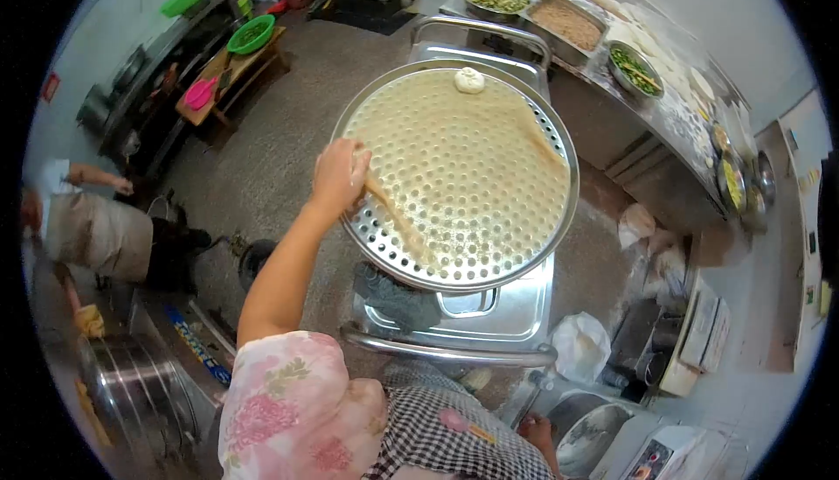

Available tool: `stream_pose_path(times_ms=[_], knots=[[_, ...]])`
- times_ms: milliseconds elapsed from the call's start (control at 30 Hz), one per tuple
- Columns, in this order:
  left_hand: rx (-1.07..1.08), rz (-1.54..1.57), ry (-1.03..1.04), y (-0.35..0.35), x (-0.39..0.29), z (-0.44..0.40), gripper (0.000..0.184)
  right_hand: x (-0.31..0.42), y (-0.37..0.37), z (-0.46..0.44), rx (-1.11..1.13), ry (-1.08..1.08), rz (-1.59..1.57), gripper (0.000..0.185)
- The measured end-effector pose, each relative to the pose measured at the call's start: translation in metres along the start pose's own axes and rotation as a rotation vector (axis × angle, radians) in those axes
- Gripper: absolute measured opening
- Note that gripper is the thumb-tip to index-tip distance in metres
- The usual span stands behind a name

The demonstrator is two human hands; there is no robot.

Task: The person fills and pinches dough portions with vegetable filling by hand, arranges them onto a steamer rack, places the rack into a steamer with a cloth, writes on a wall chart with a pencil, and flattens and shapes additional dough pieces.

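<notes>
Steel cart (pixel 517 312) supports perforated tray (pixel 384 248) — your left hand (pixel 338 179) grips cloth (pixel 472 174), apparently straightening it; even tension needed. Right hand (pixel 537 432) — grip indeterminable.

Legible text: none. Pale marks run along a blue strip (pixel 197 345) at the lower left (perhaps lettering, though too small and blurred to resolve). The control panel (pixel 651 462) of a white appliance (pixel 678 452) at the lower right bears small marks, likewise unreadable.
</notes>
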State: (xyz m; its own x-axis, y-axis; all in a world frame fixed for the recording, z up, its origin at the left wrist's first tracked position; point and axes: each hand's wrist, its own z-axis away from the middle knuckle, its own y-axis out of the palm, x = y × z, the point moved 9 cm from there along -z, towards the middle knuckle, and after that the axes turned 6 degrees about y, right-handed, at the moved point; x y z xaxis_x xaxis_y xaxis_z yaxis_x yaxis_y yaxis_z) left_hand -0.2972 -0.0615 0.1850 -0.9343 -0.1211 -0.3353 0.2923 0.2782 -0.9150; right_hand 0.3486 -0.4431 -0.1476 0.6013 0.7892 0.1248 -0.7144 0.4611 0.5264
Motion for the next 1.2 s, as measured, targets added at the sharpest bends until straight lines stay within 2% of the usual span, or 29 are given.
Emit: stream_pose_path(times_ms=[33,67,133,200,233,267,333,400,467,533,600,633,667,733,800,933,1033,1133,1200], knots=[[0.078,0.126,-0.085,-0.008,-0.006,0.013,0.036,0.026,0.027,0.008,-0.177,-0.067,0.352,0.006],[0.114,0.121,0.038,-0.004,-0.020,0.026,0.034,0.051,0.053,0.017,-0.346,-0.143,0.706,0.007],[0.184,0.110,0.285,0.013,-0.044,0.052,0.031,0.064,0.040,-0.012,-0.284,-0.054,0.664,0.006],[0.216,0.058,0.345,0.029,-0.055,0.069,0.029,0.083,0.043,-0.028,-0.176,0.042,0.673,0.007],[0.225,0.024,0.361,0.032,-0.060,0.078,0.028,0.096,0.037,-0.030,-0.317,-0.034,0.705,0.018],[0.285,-0.072,0.340,0.030,-0.064,0.086,0.028,0.108,0.048,-0.031,-0.264,-0.119,0.928,0.019],[0.410,-0.265,0.229,0.016,-0.059,0.105,0.028,0.137,0.067,-0.050,-0.184,-0.072,1.201,0.019],[0.075,-0.261,0.204,-0.035,-0.061,0.151,0.028,0.155,0.087,-0.078,-0.094,0.034,1.405,0.020],[-0.090,-0.231,0.058,-0.086,-0.053,0.212,0.026,0.161,0.118,-0.114,0.002,0.123,1.569,0.020],[-0.005,-0.261,-0.241,-0.126,-0.029,0.279,0.025,0.150,0.150,-0.148,0.094,0.184,1.718,0.021],[-0.173,-0.362,-0.419,-0.164,-0.005,0.361,0.023,0.127,0.179,-0.169,0.172,0.223,1.829,0.021],[-0.202,-0.331,-0.585,-0.181,0.008,0.402,0.024,0.112,0.193,-0.175,0.206,0.237,1.875,0.022],[-0.273,-0.346,-0.662,-0.193,0.028,0.451,0.025,0.094,0.206,-0.181,0.249,0.253,1.922,0.022],[-0.488,-0.271,-0.872,-0.221,0.047,0.544,0.023,0.051,0.231,-0.184,0.319,0.280,2.001,0.023],[-0.611,-0.410,-0.928,-0.254,0.045,0.617,0.024,-0.003,0.248,-0.180,0.383,0.305,2.066,0.024],[-0.879,-0.305,-1.157,-0.309,0.103,0.784,0.025,-0.140,0.278,-0.171,0.486,0.341,2.159,0.025],[-0.995,-0.373,-1.208,-0.334,0.149,0.886,0.029,-0.226,0.292,-0.169,0.537,0.356,2.193,0.027],[-1.112,-0.215,-1.187,-0.348,0.202,0.986,0.033,-0.297,0.326,-0.170,0.553,0.307,2.173,0.028],[-1.201,-0.198,-1.291,-0.361,0.219,1.031,0.033,-0.329,0.361,-0.186,0.600,0.211,2.137,0.029]])
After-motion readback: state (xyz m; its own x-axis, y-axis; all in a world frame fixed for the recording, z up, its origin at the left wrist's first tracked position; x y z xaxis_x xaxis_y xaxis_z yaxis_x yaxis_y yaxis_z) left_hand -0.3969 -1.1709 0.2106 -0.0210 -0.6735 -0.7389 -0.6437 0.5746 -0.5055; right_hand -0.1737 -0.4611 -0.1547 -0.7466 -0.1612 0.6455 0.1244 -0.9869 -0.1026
